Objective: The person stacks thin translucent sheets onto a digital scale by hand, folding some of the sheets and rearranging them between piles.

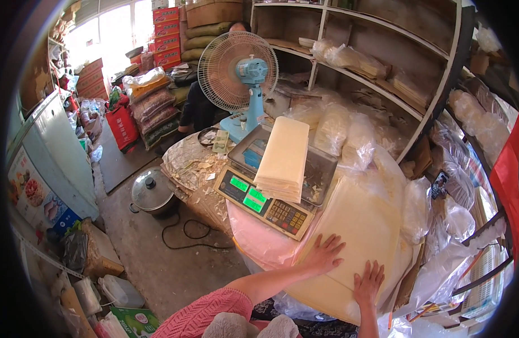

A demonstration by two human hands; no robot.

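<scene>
My left hand (324,254) lies flat with fingers spread on a wide stack of thin pale-yellow sheets (358,217). Beside it, my right hand (368,283) rests palm down on the same stack, near its front right part, fingers stretched out. Neither hand holds anything. Beyond my left hand stands a digital scale (265,204) with lit green displays and a keypad. Its metal tray (326,179) carries a folded bundle of similar sheets (284,155), which overhangs the tray toward the keypad. Pink wrapping (248,234) shows at the stack's left edge.
A blue desk fan (251,73) stands behind the scale, partly hiding a seated person. Banknotes (220,141) lie by its base. Bagged goods (361,138) crowd the table's back and right, below shelves (383,87). A lidded pot (152,188) and black cord sit on the floor at left.
</scene>
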